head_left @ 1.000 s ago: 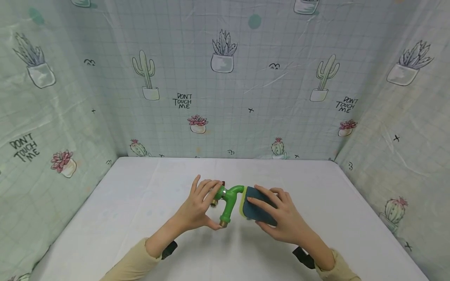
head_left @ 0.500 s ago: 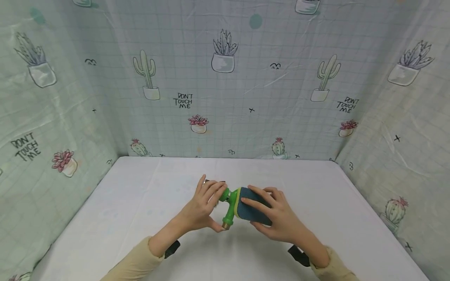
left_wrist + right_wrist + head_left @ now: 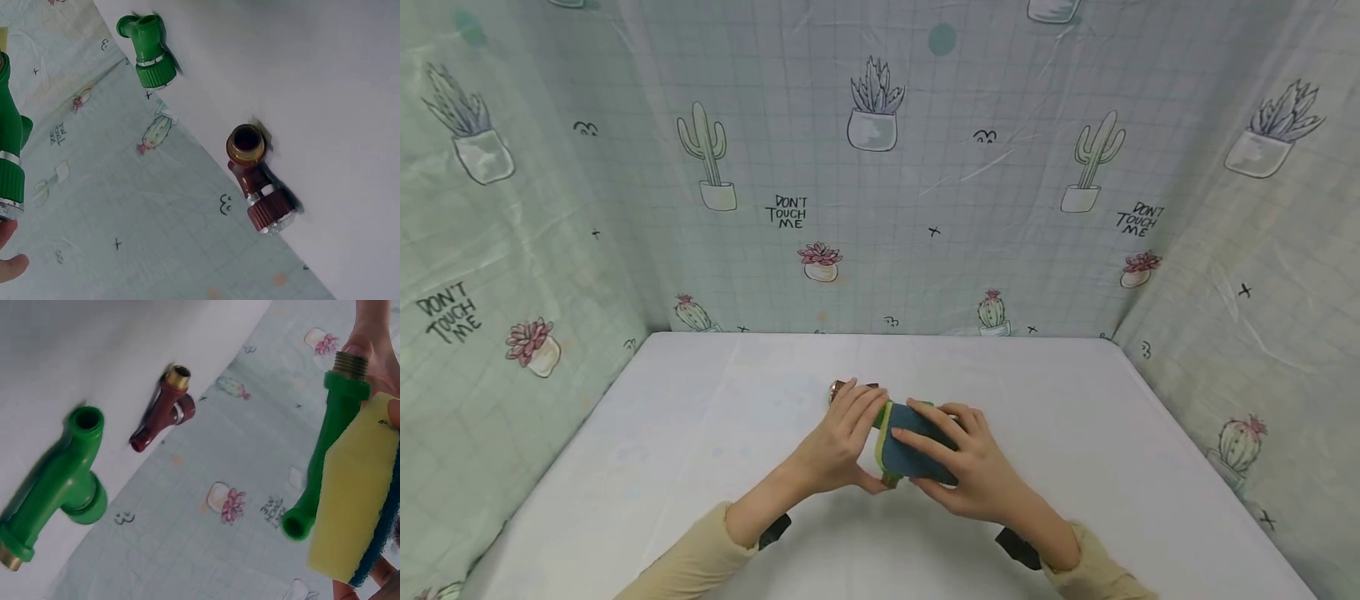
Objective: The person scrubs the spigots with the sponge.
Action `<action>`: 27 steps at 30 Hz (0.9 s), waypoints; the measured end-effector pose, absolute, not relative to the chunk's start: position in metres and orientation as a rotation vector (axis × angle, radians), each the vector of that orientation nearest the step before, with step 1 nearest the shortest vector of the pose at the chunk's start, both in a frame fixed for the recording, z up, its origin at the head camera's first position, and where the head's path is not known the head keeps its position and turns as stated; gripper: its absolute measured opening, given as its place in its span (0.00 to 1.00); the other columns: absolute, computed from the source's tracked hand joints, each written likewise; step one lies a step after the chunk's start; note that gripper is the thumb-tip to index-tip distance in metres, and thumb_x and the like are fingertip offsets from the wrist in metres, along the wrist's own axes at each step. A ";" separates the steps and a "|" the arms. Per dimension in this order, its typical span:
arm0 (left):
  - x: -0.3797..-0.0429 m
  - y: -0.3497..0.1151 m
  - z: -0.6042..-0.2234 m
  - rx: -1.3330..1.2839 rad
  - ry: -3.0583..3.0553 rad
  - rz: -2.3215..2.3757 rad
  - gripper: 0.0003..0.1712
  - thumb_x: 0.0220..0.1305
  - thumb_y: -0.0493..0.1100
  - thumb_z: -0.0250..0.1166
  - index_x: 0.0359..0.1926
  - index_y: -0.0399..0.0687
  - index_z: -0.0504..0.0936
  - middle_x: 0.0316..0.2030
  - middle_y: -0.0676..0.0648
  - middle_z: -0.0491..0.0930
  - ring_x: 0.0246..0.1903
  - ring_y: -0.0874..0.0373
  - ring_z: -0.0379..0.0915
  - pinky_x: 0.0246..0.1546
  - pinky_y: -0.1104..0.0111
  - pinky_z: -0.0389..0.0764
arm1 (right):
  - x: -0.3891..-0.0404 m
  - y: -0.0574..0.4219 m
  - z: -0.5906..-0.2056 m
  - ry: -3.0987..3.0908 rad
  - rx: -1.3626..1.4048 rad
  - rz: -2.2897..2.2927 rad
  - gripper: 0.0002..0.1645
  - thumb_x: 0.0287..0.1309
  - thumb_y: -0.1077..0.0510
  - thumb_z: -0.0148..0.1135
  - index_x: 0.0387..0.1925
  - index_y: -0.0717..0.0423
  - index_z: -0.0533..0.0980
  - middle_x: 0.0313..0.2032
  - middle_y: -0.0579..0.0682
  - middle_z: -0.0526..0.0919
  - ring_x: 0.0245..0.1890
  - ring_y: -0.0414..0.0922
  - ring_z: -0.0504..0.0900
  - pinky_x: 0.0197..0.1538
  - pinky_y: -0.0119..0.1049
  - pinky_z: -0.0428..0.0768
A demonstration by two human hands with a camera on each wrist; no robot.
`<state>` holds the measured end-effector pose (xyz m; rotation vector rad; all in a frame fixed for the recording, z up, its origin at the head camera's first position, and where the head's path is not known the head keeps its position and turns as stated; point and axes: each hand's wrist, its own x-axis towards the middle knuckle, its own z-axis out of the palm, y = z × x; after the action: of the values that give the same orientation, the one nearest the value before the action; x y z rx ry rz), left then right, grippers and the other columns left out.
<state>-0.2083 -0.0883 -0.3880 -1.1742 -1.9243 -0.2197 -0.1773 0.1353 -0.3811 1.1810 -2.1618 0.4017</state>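
Head view, and the two hands meet over the white table (image 3: pixel 617 467). The left hand (image 3: pixel 838 446) grips a glossy green tap (image 3: pixel 890 481) with a brass threaded end, thumb at that brass end and fingers up at the other. Across its front comes a two-layer sponge (image 3: pixel 906 458), dark blue scourer over yellow foam, grasped by the right hand (image 3: pixel 966 471). Just beyond the left fingertips peeps a dark red tap (image 3: pixel 839 389) with a silvery band.

Over to the left wrist: the held tap slips in at the edge above that hand's fingertips. Well apart from them, on the table, sit the dark red tap and a second green tap (image 3: pixel 150 53) with a ribbed collar, neither in either hand.

Right wrist now, and here's the action! Yellow foam lies along the tube and seems to touch it, so I'd call the rubbing under way on this one piece, not finished. Whether the pieces beyond the right hand are already wiped or waiting, I can't tell.
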 end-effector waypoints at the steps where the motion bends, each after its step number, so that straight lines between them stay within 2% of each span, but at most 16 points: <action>1: -0.208 -0.087 -0.388 -1.176 -1.917 -0.222 0.65 0.12 0.71 0.72 0.50 0.29 0.68 0.48 0.38 0.71 0.49 0.48 0.66 0.52 0.51 0.70 | -0.177 0.133 -0.381 -2.149 1.186 0.407 0.36 0.46 0.42 0.63 0.59 0.41 0.67 0.62 0.52 0.63 0.49 0.47 0.63 0.47 0.43 0.63; 5: -0.209 -0.086 -0.388 -1.165 -1.884 -0.218 0.64 0.14 0.71 0.71 0.50 0.29 0.68 0.48 0.38 0.72 0.49 0.48 0.67 0.51 0.52 0.70 | -0.176 0.129 -0.378 -2.133 1.179 0.403 0.38 0.41 0.44 0.66 0.59 0.42 0.67 0.62 0.53 0.63 0.49 0.48 0.63 0.46 0.42 0.63; 12: -0.208 -0.089 -0.388 -1.152 -1.871 -0.222 0.66 0.12 0.72 0.71 0.51 0.28 0.67 0.48 0.38 0.72 0.48 0.48 0.67 0.51 0.51 0.70 | -0.177 0.137 -0.380 -2.182 1.130 0.368 0.41 0.38 0.45 0.68 0.59 0.40 0.66 0.62 0.51 0.63 0.48 0.47 0.63 0.44 0.43 0.65; 14: -0.208 -0.091 -0.387 -1.149 -1.870 -0.216 0.66 0.13 0.73 0.71 0.50 0.28 0.68 0.47 0.38 0.72 0.48 0.48 0.66 0.51 0.51 0.70 | -0.179 0.142 -0.382 -2.208 1.114 0.356 0.40 0.40 0.45 0.67 0.59 0.39 0.66 0.62 0.51 0.63 0.48 0.47 0.63 0.44 0.44 0.65; 18: -0.206 -0.093 -0.386 -1.149 -1.884 -0.205 0.65 0.16 0.73 0.69 0.51 0.28 0.68 0.48 0.38 0.72 0.49 0.47 0.65 0.52 0.50 0.69 | -0.184 0.157 -0.385 -2.254 1.058 0.351 0.33 0.51 0.38 0.56 0.59 0.38 0.65 0.63 0.50 0.63 0.49 0.47 0.64 0.44 0.45 0.66; 21: -0.205 -0.094 -0.384 -1.153 -1.892 -0.206 0.65 0.17 0.73 0.69 0.52 0.28 0.67 0.49 0.37 0.72 0.50 0.47 0.65 0.53 0.49 0.68 | -0.188 0.166 -0.384 -2.275 1.013 0.369 0.31 0.54 0.35 0.47 0.59 0.38 0.66 0.63 0.50 0.62 0.49 0.47 0.63 0.43 0.46 0.66; 23: -0.205 -0.095 -0.384 -1.154 -1.890 -0.207 0.65 0.18 0.73 0.69 0.52 0.28 0.67 0.49 0.37 0.71 0.50 0.47 0.65 0.53 0.48 0.68 | -0.189 0.169 -0.384 -2.285 0.996 0.380 0.31 0.54 0.35 0.49 0.59 0.38 0.66 0.63 0.50 0.62 0.49 0.47 0.63 0.43 0.46 0.65; 27: -0.203 -0.095 -0.383 -1.146 -1.885 -0.214 0.65 0.18 0.74 0.69 0.52 0.28 0.67 0.49 0.37 0.71 0.50 0.48 0.64 0.52 0.47 0.69 | -0.188 0.168 -0.384 -2.291 1.010 0.414 0.34 0.47 0.41 0.61 0.59 0.39 0.66 0.63 0.50 0.62 0.50 0.47 0.62 0.44 0.46 0.65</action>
<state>-0.2034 -0.0949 -0.3834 -1.1458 -1.8851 -0.2144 -0.1881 0.1676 -0.3839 1.0102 -2.2910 0.4140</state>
